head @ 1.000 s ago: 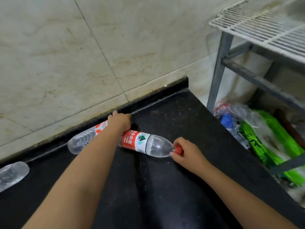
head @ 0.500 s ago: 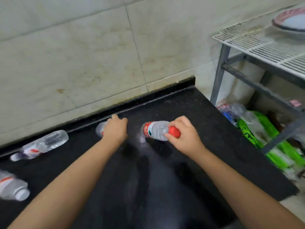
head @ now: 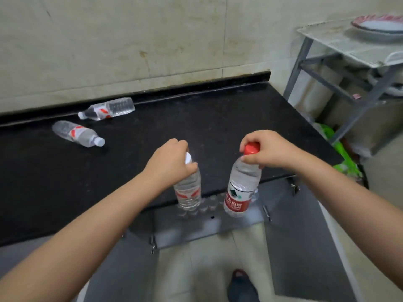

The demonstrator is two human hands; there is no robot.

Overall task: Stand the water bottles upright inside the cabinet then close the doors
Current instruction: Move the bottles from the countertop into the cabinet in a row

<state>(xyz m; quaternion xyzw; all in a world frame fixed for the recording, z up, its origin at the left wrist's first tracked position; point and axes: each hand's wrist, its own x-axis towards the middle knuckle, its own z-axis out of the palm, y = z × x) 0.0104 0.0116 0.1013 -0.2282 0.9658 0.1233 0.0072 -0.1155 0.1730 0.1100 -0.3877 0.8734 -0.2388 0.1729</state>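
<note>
Your left hand [head: 172, 159] is pinching the neck of a white-capped water bottle [head: 189, 191], fingers curled just under the cap. Your right hand [head: 267, 150] is gripping the red-capped water bottle [head: 241, 192] the same way, fingertips closed around its neck. Both bottles are hanging upright in the air, just past the near edge of the black countertop [head: 218, 118], above the open cabinet doors [head: 301, 232]. Rows of bottle caps [head: 207, 204] are showing inside the cabinet, directly under the two you are holding.

Two more bottles are lying on their sides at the far left of the counter: one by the wall [head: 108, 109], one nearer [head: 77, 134].

The bottles look full, so likely weighty for their size, with thin smooth walls that may dent or slip. The ridged neck is probably the firmest hold.
</note>
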